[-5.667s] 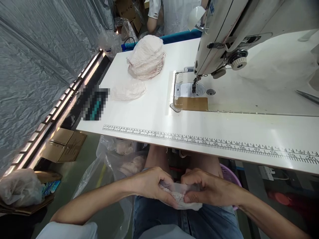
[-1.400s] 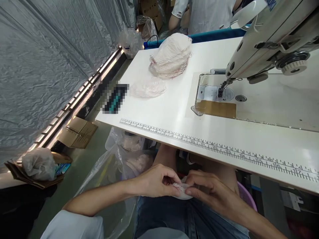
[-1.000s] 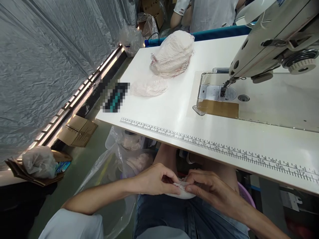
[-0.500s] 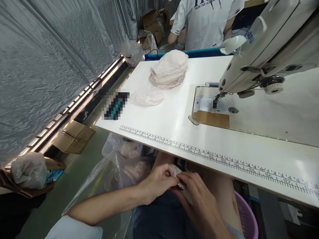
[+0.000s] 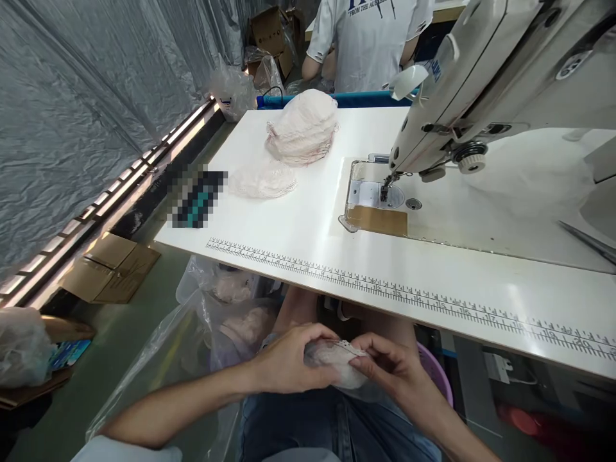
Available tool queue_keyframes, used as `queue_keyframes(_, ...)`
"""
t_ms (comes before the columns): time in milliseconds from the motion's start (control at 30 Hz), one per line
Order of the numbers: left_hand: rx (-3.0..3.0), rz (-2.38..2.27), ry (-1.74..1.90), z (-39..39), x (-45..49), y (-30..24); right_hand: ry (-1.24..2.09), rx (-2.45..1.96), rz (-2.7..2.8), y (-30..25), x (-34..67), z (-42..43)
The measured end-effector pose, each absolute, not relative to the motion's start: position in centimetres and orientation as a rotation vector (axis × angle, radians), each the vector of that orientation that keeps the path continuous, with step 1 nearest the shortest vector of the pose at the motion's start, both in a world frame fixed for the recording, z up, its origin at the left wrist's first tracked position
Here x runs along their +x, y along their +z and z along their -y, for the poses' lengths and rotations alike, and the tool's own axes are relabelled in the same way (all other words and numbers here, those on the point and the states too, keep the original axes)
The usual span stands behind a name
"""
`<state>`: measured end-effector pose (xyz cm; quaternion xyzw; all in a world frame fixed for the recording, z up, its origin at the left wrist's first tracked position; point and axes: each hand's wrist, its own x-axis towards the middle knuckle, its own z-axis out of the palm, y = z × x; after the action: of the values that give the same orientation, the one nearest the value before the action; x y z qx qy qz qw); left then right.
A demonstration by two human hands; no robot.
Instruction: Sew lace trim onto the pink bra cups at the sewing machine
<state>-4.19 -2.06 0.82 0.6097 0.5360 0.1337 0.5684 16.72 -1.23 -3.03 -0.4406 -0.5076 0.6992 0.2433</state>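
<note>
Over my lap, just in front of the table edge, I hold a small white lace fabric piece (image 5: 339,364) with a scalloped rim. My left hand (image 5: 293,360) is curled around its left side, thumb below and fingers above. On the right, my right hand (image 5: 392,364) pinches the rim between thumb and fingertips. A thin sheer lace piece (image 5: 264,179) lies flat on the sewing table (image 5: 298,221). Behind it rests a stack of pale lace pieces (image 5: 304,127) with reddish edges.
A sewing machine (image 5: 447,115) stands on the table's right, with scissors (image 5: 590,242) at the far right. Plastic bags with pale fabric (image 5: 245,327) hang below the left edge. A purple basket (image 5: 437,372) sits by my right leg. A co-worker (image 5: 366,45) sits opposite.
My hands have moved apart a little, and the lace piece between them is spread more open. The camera view has turned to the right, bringing the scissors into sight.
</note>
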Motion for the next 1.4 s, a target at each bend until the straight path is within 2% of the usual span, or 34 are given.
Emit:
queue_keyframes(200,1.237,-1.136,0.330,1.9,-3.6,0.5,2.107,-1.105,1.380,-2.8,17.9,1.6)
queue_keyframes(667,1.330,-1.090,0.332,1.8,-3.2,0.5,2.098,-1.173,1.360,-2.5,18.0,1.6)
queue_keyframes(867,1.278,-1.079,0.292,1.5,-2.9,0.5,2.154,-1.064,1.346,-2.7,18.3,1.9)
queue_keyframes(1033,1.309,-1.037,0.282,1.4,-2.9,0.4,2.064,-1.045,1.385,-2.9,18.0,1.9)
queue_keyframes(1400,1.276,-0.982,0.207,1.3,-3.7,0.5,2.180,-1.234,1.077,-4.0,19.6,2.3)
